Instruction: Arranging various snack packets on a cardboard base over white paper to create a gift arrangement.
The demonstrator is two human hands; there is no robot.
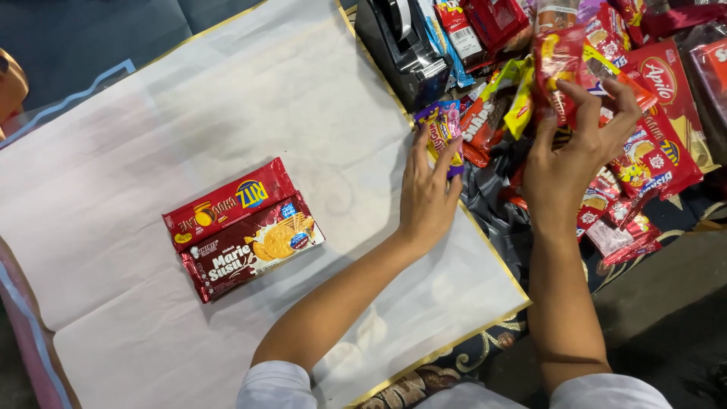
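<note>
Because the snack heap is loose and piled high, this reading starts with what could slip.

Risk at the heap: the pile of snack packets (644, 113) lies crowded, packets overlapping at all angles. Pulling one out from among the others could, I judge, drag its neighbours off the heap toward the white paper sheet (227, 98).

Risk at the sheet edge: the small purple packet (439, 129) sits right at the sheet's right edge, half on the heap side. A light fingertip hold could let it drop there.

Risk to the laid pair: the red cracker packet (227, 203) and the brown biscuit packet (254, 248) lie touching, side by side, near the middle of the sheet, well apart from both hands. A sliding forearm could crease the sheet and shift them.

Left hand (428, 193): on the sheet near its right edge, fingers fairly straight and close together, the tips touching the purple packet. Whether it grips the packet or only rests against it I cannot tell.

Right hand (579, 148): beyond the sheet's right edge, over the heap, fingers curled and pinching a red packet (556, 64) lifted above the others.

Other things: a black tape dispenser (397, 42) stands just beyond the sheet's far right edge, beside the heap. The sheet lies on a dark patterned cloth (424, 375) rather than a bare worktop.
</note>
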